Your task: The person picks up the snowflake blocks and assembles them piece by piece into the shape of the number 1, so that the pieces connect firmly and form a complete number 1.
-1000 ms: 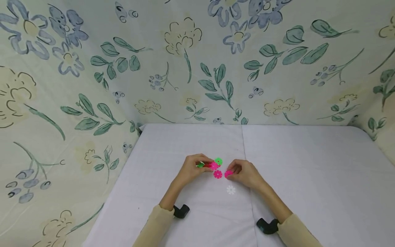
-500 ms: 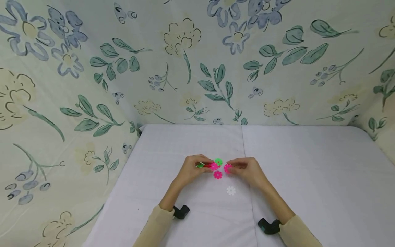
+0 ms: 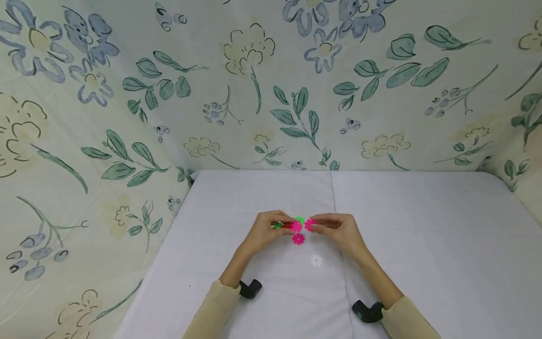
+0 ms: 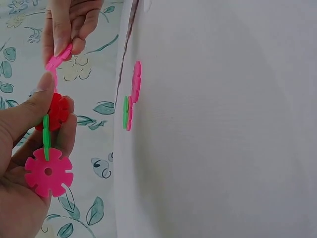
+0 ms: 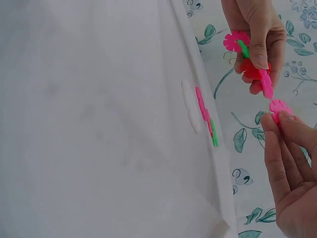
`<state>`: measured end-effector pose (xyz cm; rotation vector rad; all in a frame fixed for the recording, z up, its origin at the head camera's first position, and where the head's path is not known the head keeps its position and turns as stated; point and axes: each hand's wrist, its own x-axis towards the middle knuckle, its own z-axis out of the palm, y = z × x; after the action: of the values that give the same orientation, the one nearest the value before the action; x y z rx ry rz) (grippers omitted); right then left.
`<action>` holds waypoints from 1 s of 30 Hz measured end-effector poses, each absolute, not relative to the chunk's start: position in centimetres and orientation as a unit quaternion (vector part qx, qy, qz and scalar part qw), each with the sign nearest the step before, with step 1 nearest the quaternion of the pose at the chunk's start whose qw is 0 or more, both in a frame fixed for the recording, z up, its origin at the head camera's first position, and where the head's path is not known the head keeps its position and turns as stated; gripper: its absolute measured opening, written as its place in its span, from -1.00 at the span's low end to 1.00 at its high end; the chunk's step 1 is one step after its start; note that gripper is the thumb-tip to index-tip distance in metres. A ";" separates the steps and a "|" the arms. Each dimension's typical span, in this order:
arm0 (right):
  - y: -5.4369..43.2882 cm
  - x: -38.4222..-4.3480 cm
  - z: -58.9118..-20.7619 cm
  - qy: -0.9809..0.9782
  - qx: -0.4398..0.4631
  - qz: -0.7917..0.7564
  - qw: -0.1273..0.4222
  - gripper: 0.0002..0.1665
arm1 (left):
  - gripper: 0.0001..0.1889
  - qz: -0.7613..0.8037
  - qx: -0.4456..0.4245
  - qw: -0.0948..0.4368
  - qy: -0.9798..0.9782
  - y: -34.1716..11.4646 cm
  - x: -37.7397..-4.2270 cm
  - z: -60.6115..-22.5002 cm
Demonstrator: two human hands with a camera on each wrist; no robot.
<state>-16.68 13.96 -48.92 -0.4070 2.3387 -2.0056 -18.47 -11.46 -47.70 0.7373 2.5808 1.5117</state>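
Right hand point(image 3: 338, 227) is drawing closer to left hand point(image 3: 268, 230), pinching a pink disc point(image 3: 310, 225); left hand is pinching linked discs point(image 4: 59, 110) — just beside the right grip.

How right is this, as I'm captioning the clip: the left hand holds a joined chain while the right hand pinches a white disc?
The colour is wrong: the right wrist view shows the right hand pinching a pink disc. The left hand does hold a joined chain.
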 end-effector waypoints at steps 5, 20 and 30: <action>13.7 -16.6 -48.9 0.733 -0.134 -0.666 0.011 -0.70 | -0.70 0.492 0.242 0.029 0.836 -11.3 -18.5 -47.7; 13.5 -16.7 -49.3 0.728 -0.155 -0.668 -0.015 -0.78 | -0.71 0.502 0.243 0.037 0.829 -11.2 -18.3 -47.2; 13.2 -16.5 -49.2 0.711 -0.172 -0.682 -0.018 -0.76 | -0.70 0.523 0.239 0.050 0.816 -11.3 -18.3 -46.9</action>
<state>-16.47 13.18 -49.21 -0.5476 2.2595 -2.1672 -18.31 -11.28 -46.87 0.7285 2.4859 1.5930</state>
